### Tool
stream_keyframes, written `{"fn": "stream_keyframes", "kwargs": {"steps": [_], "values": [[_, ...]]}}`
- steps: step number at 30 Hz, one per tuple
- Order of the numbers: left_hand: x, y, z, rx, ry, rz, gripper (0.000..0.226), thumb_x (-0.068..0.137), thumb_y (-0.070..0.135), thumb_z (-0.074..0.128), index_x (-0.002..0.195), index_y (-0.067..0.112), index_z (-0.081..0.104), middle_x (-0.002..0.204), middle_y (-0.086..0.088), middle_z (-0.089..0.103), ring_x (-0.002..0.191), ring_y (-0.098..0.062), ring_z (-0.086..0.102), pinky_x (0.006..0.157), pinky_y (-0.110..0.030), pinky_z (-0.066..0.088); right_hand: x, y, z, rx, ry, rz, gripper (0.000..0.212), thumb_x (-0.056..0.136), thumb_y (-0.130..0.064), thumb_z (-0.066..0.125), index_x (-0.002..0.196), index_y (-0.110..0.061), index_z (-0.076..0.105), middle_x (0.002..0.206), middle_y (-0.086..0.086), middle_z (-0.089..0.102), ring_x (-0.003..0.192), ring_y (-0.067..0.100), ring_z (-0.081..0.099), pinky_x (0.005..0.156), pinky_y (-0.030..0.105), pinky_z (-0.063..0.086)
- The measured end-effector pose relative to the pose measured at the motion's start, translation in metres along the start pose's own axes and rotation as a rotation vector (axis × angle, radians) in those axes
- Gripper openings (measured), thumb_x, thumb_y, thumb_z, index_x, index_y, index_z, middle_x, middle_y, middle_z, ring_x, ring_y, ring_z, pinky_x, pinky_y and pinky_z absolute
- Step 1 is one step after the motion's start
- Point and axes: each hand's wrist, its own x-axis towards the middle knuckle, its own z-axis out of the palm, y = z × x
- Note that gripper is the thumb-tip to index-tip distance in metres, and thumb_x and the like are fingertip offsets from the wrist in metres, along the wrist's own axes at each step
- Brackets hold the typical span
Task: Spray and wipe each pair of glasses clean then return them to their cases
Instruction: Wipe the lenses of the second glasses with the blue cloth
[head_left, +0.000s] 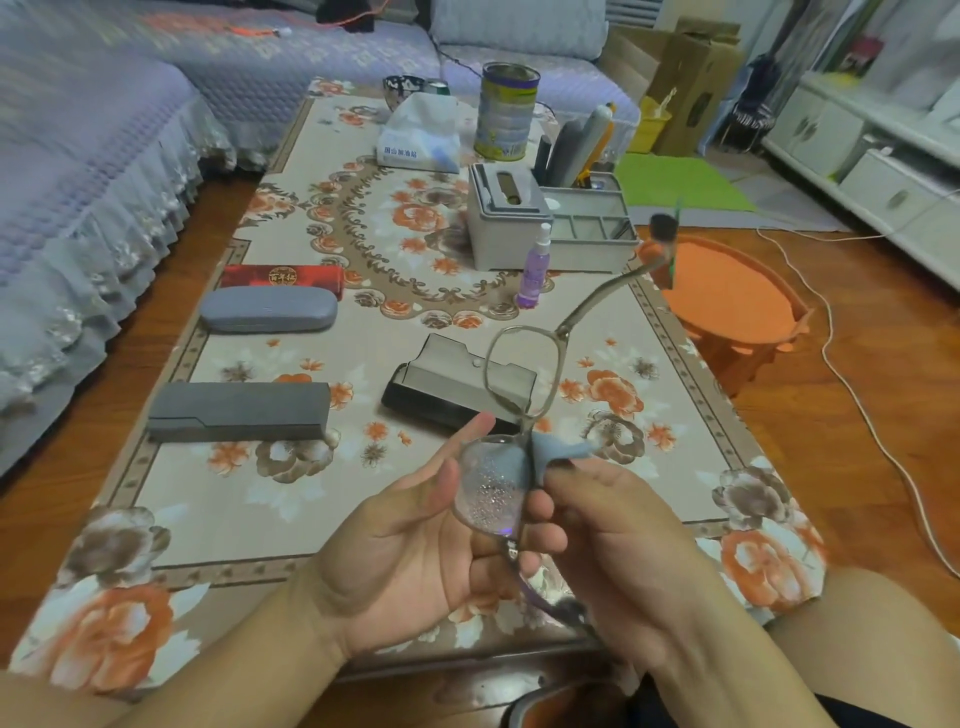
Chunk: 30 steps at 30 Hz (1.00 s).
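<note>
I hold a pair of grey-framed glasses (524, 374) upright over the near part of the table. My left hand (415, 540) grips the lower lens, which is speckled with spray droplets. My right hand (613, 535) pinches a blue cloth (558, 454) against that lens. An open black case (457, 387) lies just behind the glasses. A purple spray bottle (535, 267) stands further back. Three shut cases lie to the left: a dark grey box case (239, 410), a grey oval case (269, 310) and a red case (283, 278).
The table has a floral cloth (363, 223). At the back stand a grey tissue box (506, 218), a grey organiser tray (592, 228), a tin can (506, 111) and a tissue pack (418, 137). An orange stool (727, 296) is at the right, a sofa (78, 156) at the left.
</note>
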Motion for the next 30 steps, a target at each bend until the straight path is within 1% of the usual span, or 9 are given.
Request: {"fn": "stream_keyframes", "kwargs": {"steps": [3, 5, 8, 10, 12, 14, 18, 25, 30], "values": [[-0.005, 0.008, 0.004, 0.094, -0.021, -0.098, 0.072, 0.104, 0.021, 0.053, 0.159, 0.033, 0.008, 0.135, -0.039, 0.051, 0.125, -0.051, 0.054, 0.107, -0.053, 0.045, -0.004, -0.013, 0.017, -0.152, 0.013, -0.066, 0.015, 0.09, -0.009, 0.065, 0.082, 0.002, 0.071, 0.052, 0.006, 0.042, 0.046, 0.011, 0.04, 0.058, 0.028, 0.043], [-0.01, 0.031, 0.008, 0.406, 0.059, -0.239, 0.08, 0.094, 0.031, 0.068, 0.156, 0.041, 0.018, 0.136, -0.036, 0.055, 0.124, -0.049, 0.057, 0.106, -0.053, 0.046, -0.002, -0.027, 0.015, -0.276, 0.032, -0.066, 0.03, 0.092, 0.006, 0.056, 0.067, -0.003, 0.07, 0.05, 0.013, 0.045, 0.048, 0.005, 0.047, 0.066, 0.02, 0.044], [-0.023, 0.074, 0.001, 0.857, 0.304, -0.234, 0.09, 0.072, 0.055, 0.083, 0.148, 0.026, 0.045, 0.126, -0.021, 0.067, 0.121, -0.041, 0.062, 0.099, -0.047, 0.052, 0.001, -0.049, 0.003, -0.421, -0.132, 0.027, 0.006, 0.07, -0.011, 0.074, 0.068, -0.013, 0.079, 0.072, 0.019, 0.066, 0.062, 0.017, 0.064, 0.062, 0.022, 0.054], [-0.027, 0.085, 0.0, 0.844, 0.356, -0.08, 0.087, 0.066, 0.058, 0.086, 0.139, 0.018, 0.058, 0.131, -0.018, 0.064, 0.127, -0.038, 0.057, 0.099, -0.044, 0.051, 0.0, -0.053, -0.009, -0.451, -0.185, 0.129, 0.012, 0.07, -0.009, 0.082, 0.079, -0.003, 0.078, 0.079, 0.02, 0.07, 0.069, 0.027, 0.066, 0.071, 0.033, 0.055], [-0.026, 0.078, 0.004, 0.728, 0.287, -0.026, 0.092, 0.068, 0.051, 0.086, 0.144, 0.012, 0.052, 0.145, -0.019, 0.053, 0.138, -0.036, 0.047, 0.108, -0.046, 0.045, 0.001, -0.052, -0.01, -0.502, -0.231, 0.174, 0.029, 0.07, -0.014, 0.081, 0.09, 0.006, 0.076, 0.09, 0.025, 0.07, 0.08, 0.034, 0.065, 0.081, 0.042, 0.052], [-0.021, 0.066, 0.005, 0.625, 0.214, 0.029, 0.095, 0.068, 0.039, 0.089, 0.148, 0.01, 0.047, 0.15, -0.022, 0.047, 0.142, -0.04, 0.041, 0.113, -0.051, 0.039, -0.001, -0.051, -0.004, -0.577, -0.3, 0.165, 0.024, 0.074, -0.018, 0.078, 0.09, 0.0, 0.079, 0.089, 0.021, 0.074, 0.078, 0.031, 0.068, 0.076, 0.038, 0.055], [-0.015, 0.057, 0.011, 0.569, 0.161, 0.097, 0.085, 0.071, 0.024, 0.089, 0.145, 0.012, 0.05, 0.138, -0.02, 0.059, 0.134, -0.042, 0.051, 0.102, -0.043, 0.047, -0.003, -0.047, 0.004, -0.678, -0.321, 0.153, 0.015, 0.08, -0.018, 0.072, 0.085, -0.007, 0.08, 0.079, 0.015, 0.074, 0.065, 0.023, 0.063, 0.058, 0.028, 0.05], [-0.013, 0.058, 0.011, 0.573, 0.101, 0.141, 0.063, 0.077, 0.018, 0.084, 0.135, 0.017, 0.059, 0.131, -0.012, 0.065, 0.131, -0.036, 0.055, 0.107, -0.043, 0.045, -0.004, -0.044, 0.004, -0.662, -0.297, 0.187, 0.013, 0.079, -0.019, 0.073, 0.088, -0.012, 0.079, 0.09, 0.013, 0.076, 0.079, 0.026, 0.068, 0.071, 0.035, 0.053], [-0.013, 0.059, 0.01, 0.557, 0.121, 0.148, 0.063, 0.076, 0.019, 0.085, 0.134, 0.015, 0.059, 0.13, -0.014, 0.066, 0.131, -0.037, 0.055, 0.106, -0.042, 0.046, -0.004, -0.043, 0.003, -0.591, -0.351, 0.252, 0.021, 0.083, -0.017, 0.07, 0.101, -0.008, 0.076, 0.114, 0.024, 0.072, 0.099, 0.035, 0.067, 0.076, 0.035, 0.055]]}}
